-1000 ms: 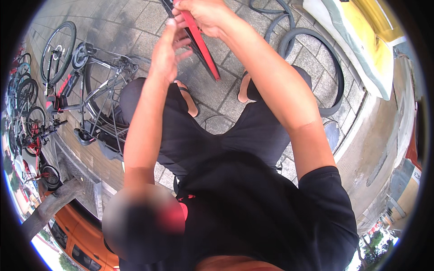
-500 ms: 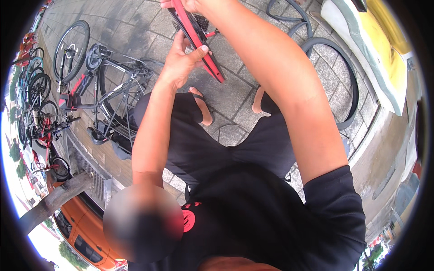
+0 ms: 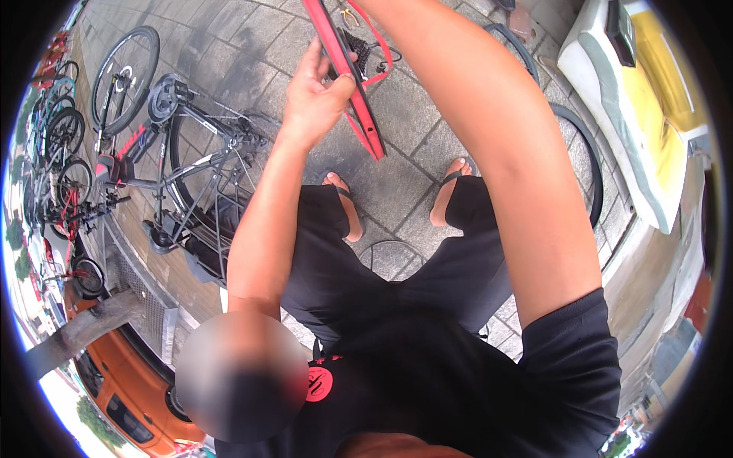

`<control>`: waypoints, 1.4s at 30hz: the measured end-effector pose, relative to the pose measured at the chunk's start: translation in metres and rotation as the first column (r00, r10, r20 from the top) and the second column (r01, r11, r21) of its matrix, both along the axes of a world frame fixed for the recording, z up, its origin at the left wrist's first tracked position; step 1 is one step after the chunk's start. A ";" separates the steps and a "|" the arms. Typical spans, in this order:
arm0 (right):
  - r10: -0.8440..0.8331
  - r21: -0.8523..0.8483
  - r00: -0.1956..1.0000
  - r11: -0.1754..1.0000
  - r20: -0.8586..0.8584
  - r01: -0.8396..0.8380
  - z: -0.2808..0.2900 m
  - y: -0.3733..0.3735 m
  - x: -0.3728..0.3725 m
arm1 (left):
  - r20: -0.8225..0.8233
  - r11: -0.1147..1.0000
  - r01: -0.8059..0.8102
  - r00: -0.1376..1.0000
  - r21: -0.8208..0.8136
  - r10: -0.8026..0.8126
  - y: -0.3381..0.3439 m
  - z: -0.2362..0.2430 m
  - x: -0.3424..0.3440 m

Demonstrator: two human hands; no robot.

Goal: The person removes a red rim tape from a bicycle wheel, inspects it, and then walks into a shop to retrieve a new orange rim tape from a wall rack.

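My left hand is closed on a long red and black piece, which looks like a bicycle rim seen nearly edge-on. Its thumb presses the near face while the fingers go behind. A small dark hole shows near the piece's lower end. From its right side a thin red strip loops out loosely. My right forearm reaches up past the top edge, so the right hand is out of the picture. Below the rim, my sandalled feet stand apart on the paving.
An overturned bicycle lies close on my left, near more parked bikes. A black tyre rests on the paving at right, beside a yellow and white padded seat. Yellow-handled pliers lie beyond the rim.
The rim has shifted a little right and nearer, more edge-on now, with the left hand still holding it. A red strip loop now bulges at its right. My right hand has left the view upward.
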State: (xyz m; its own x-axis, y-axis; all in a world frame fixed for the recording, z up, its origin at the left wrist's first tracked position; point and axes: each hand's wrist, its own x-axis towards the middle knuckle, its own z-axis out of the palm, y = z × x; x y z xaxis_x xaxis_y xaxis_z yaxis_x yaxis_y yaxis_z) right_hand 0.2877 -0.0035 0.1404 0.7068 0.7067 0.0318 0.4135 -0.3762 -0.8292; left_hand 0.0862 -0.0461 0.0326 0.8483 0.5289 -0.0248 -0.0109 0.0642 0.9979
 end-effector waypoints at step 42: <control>0.048 0.209 0.869 0.976 -0.493 0.065 -0.139 -0.258 -0.264 | -0.131 0.841 -0.275 0.961 -0.465 0.242 0.033 0.047 -0.056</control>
State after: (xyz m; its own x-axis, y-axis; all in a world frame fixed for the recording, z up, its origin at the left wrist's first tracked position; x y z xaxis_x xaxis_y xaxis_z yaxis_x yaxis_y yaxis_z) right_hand 0.0240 -0.2615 0.0012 0.6755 0.7165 -0.1741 -0.0725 -0.1705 -0.9827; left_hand 0.0305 -0.0129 0.0791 0.6699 0.6385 -0.3790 -0.0302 0.5334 0.8453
